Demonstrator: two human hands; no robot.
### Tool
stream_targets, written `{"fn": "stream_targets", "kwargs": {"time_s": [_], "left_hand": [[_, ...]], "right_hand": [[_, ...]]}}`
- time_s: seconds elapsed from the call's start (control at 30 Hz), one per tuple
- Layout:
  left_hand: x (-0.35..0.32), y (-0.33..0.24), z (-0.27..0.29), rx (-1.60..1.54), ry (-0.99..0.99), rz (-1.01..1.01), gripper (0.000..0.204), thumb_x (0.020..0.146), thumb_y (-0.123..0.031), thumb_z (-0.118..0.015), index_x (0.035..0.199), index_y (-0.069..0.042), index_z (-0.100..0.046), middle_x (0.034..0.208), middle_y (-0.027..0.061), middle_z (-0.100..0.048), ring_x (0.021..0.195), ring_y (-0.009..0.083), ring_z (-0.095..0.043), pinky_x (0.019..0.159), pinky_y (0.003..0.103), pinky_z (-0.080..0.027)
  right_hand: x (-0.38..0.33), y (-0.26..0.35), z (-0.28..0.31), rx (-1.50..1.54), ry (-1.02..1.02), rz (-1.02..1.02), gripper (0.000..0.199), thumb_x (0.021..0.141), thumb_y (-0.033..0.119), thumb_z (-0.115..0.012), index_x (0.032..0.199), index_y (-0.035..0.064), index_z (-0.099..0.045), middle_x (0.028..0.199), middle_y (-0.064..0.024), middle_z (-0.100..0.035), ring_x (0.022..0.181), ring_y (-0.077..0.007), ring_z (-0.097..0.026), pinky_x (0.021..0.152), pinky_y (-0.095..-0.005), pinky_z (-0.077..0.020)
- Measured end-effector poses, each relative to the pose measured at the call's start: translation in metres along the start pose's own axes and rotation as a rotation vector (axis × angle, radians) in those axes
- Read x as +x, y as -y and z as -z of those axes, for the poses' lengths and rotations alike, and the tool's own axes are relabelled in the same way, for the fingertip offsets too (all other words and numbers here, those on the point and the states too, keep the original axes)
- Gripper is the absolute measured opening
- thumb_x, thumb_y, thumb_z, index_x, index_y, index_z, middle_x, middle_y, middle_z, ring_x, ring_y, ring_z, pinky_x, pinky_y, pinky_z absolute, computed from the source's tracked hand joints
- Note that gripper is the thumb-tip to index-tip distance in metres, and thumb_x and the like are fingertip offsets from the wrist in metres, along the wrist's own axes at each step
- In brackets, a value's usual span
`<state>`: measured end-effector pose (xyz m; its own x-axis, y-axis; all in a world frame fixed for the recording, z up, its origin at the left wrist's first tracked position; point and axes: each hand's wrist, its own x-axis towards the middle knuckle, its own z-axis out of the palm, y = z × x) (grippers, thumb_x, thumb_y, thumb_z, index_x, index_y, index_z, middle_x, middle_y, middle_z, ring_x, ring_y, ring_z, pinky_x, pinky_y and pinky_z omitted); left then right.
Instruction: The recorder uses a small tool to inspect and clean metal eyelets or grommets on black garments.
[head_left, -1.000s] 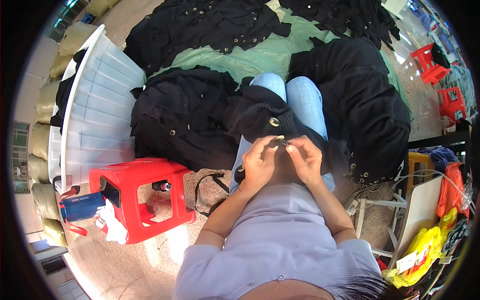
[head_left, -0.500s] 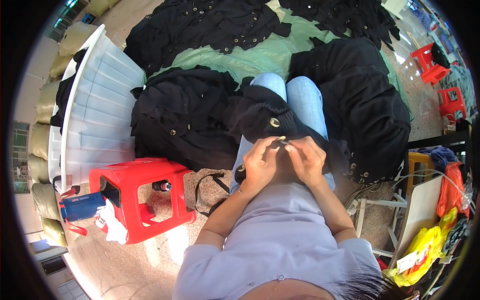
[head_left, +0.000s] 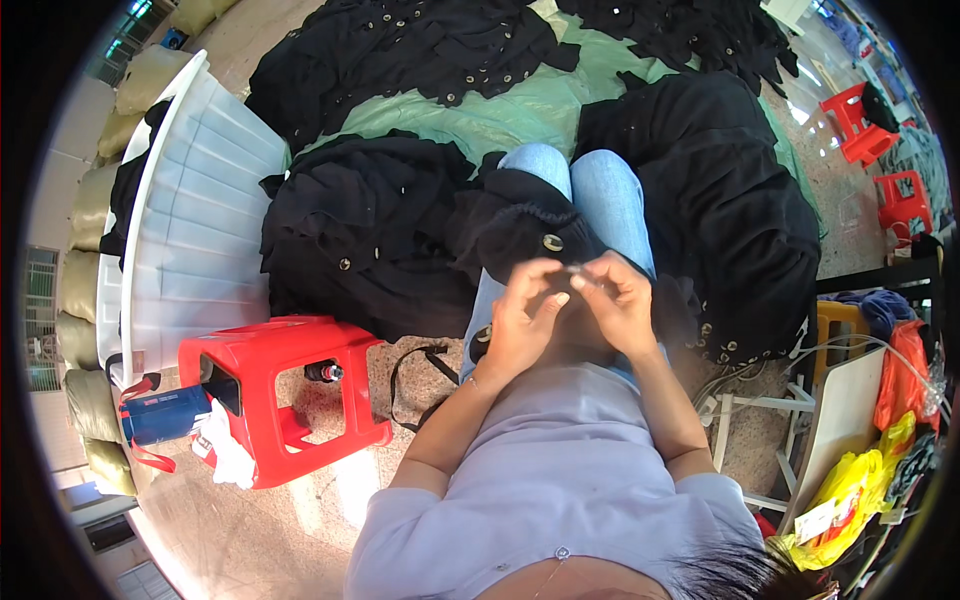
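Left hand (head_left: 520, 325) and right hand (head_left: 622, 308): fingertips almost meeting, blurred; I cannot tell if they grasp something | black garment (head_left: 510, 215): lies across the jeans (head_left: 612, 200), its round button (head_left: 552, 242) just at far side of fingertips | red stool (head_left: 255, 405): at the left, well apart

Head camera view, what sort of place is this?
Probably a garment workshop: heaped black garments lie on and around a green sheet, beside a large white tub.
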<state>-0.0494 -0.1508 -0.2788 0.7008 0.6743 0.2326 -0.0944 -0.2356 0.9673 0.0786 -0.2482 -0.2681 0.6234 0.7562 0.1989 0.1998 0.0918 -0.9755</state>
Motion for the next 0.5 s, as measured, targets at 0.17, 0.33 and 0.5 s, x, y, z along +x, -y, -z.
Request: {"fn": "stream_targets", "kwargs": {"time_s": [0.17,0.33,0.5], "left_hand": [[0.01,-0.014,0.033,-0.168,0.235,0.259,0.039,0.082,-0.003,-0.073,0.117,-0.002,-0.056,0.096,0.0021,-0.064,0.088,0.0083,-0.058,0.08,0.025,-0.047],[0.017,-0.017,0.05,-0.096,0.371,0.473,0.017,0.085,-0.005,-0.069,0.098,0.005,-0.063,0.089,0.0023,-0.065,0.087,0.005,-0.055,0.078,0.023,-0.045],[0.019,-0.009,0.028,-0.146,0.27,0.392,0.021,0.086,-0.006,-0.068,0.102,0.005,-0.064,0.093,0.0036,-0.067,0.09,0.0064,-0.057,0.08,0.024,-0.046]], "right_hand": [[0.018,0.003,0.004,0.165,-0.3,-0.091,0.011,0.09,0.009,-0.071,0.084,0.0026,-0.065,0.073,0.0086,-0.055,0.066,0.0,-0.042,0.06,-0.017,-0.0341],[0.036,0.0,0.02,0.148,-0.505,-0.028,0.012,0.09,0.01,-0.07,0.082,0.0024,-0.065,0.073,0.0089,-0.054,0.063,0.0005,-0.037,0.058,-0.0168,-0.0306],[0.037,0.003,0.017,0.124,-0.35,-0.067,0.01,0.09,0.012,-0.071,0.085,0.0045,-0.067,0.071,0.0105,-0.051,0.063,0.0005,-0.037,0.057,-0.0175,-0.0268]]}}
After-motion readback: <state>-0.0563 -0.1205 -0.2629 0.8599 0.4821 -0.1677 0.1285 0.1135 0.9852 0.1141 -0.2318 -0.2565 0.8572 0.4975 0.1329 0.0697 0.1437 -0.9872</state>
